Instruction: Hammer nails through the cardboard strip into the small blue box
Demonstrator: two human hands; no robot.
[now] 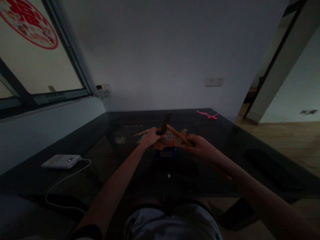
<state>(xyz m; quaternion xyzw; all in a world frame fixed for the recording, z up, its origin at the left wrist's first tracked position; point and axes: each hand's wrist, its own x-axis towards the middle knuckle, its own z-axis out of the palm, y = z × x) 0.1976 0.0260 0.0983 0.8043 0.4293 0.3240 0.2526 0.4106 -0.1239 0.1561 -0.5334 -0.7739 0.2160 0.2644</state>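
Note:
My left hand [152, 136] reaches in from the left, its fingers closed around a dark flat strip [166, 122] that stands up tilted. What kind of thing the strip is, I cannot make out in the dim light. In the closed fingers of my right hand [198, 146] is a brown stick [178, 134], slanting up to the left so its far end meets the strip or passes close to it. Below both hands sits a small blue box [167, 153] with a white label. Crumpled orange-brown material [160, 145] and a pale patterned piece [171, 135] show at its top.
The black table [120, 180] backs onto a wall. At its left lies a white power bank [62, 161] with a white cable [62, 181]. A pink ribbon [210, 116] lies at the far right; a dark flat object [272, 168] lies nearer, on the right.

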